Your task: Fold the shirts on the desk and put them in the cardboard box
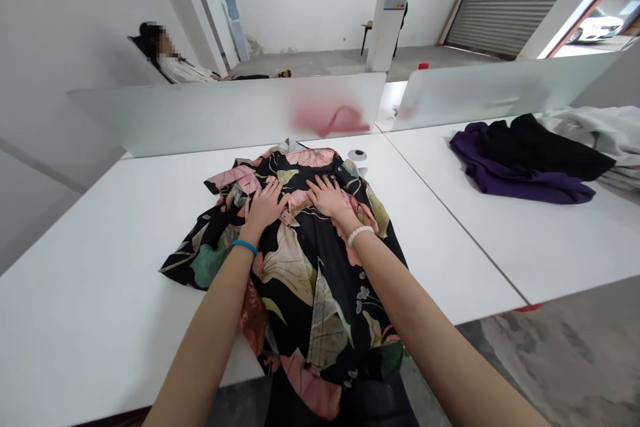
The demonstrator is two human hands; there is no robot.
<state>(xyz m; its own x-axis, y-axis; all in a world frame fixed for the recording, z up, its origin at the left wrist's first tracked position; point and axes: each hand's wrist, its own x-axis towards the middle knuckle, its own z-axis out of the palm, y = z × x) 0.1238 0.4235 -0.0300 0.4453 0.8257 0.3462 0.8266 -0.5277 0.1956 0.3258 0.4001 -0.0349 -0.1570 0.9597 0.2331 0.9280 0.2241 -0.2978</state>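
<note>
Two flat, unclenched hands — left hand (265,205), right hand (327,197) — press side by side on a floral shirt (300,260) spread on the white table (90,293), its length running from the hands back toward the person.

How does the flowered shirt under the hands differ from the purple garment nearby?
The flowered shirt is black with pink and green print; the purple garment is plain. The flowered shirt is spread out, the purple garment bunched. The left hand and right hand rest on the flowered shirt; no hand touches the purple garment. Both lie on white tables.
</note>
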